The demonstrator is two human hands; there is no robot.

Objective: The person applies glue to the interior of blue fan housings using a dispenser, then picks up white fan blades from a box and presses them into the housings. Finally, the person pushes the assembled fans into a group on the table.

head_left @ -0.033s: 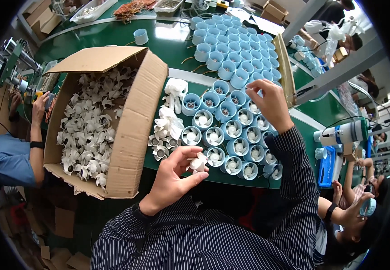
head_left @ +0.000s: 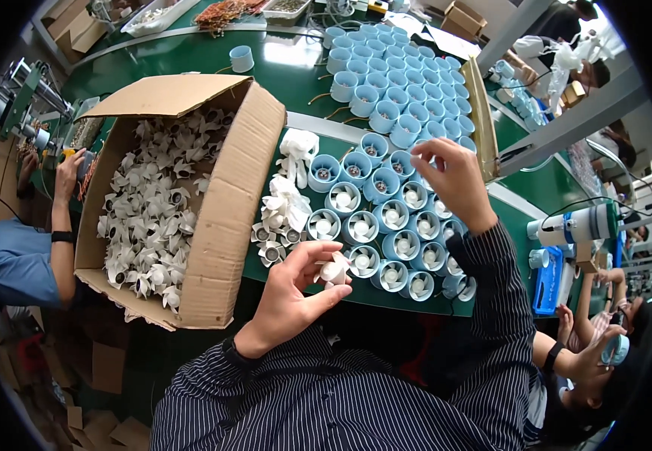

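Note:
My left hand (head_left: 292,289) is closed on a small white fan impeller (head_left: 333,270), held between thumb and fingers above the table's near edge. Over the blue cups, my right hand (head_left: 450,173) is bent in a pinch; whatever its fingertips hold, if anything, is hidden. Beneath it stand rows of round blue cups: those nearer me carry a white impeller (head_left: 361,227), while a cup (head_left: 380,185) farther back shows only a motor inside. Left of them sits an open cardboard box (head_left: 232,218), tilted toward me and heaped with loose white impellers (head_left: 149,218).
Crumpled white gloves (head_left: 287,199) and several loose impellers lie beside the box. A lone blue cup (head_left: 241,59) stands at the back left. A metal post (head_left: 566,124) slants across the right. Co-workers sit on both sides, near a blue tray (head_left: 548,282) at right.
The whole view has shifted slightly, so the box and cups sit a little farther right in the picture. Both hands keep practically the same pose.

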